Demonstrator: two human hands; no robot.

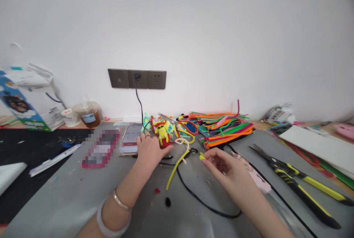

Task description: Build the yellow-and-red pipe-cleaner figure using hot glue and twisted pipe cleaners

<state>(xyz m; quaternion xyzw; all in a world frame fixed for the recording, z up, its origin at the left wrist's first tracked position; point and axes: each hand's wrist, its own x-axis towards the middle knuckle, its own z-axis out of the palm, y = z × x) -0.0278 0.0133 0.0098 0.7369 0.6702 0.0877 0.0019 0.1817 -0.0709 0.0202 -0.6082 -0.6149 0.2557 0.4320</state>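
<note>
My right hand (225, 166) pinches a small yellow piece of pipe cleaner (201, 156) between thumb and fingertips, raised over the grey mat. My left hand (151, 151) reaches forward, palm down, its thumb spread from the fingers; the fingertips lie by the right edge of a phone (128, 140) with a timer-like screen. Just beyond that thumb stands a small yellow and red figure (162, 131). Between my hands a longer yellow pipe cleaner (174, 171) lies near a bent cream one (182, 141). Closer to me are a red bit (157, 191) and a black bit (167, 202).
Behind my right hand lies a pile of coloured pipe cleaners (225, 129). Scissors (167, 118) rest among the craft pieces. Long yellow-black pliers (293, 179) lie at right. A black cable (193, 193) loops across the mat. A drink cup (87, 114) stands at left.
</note>
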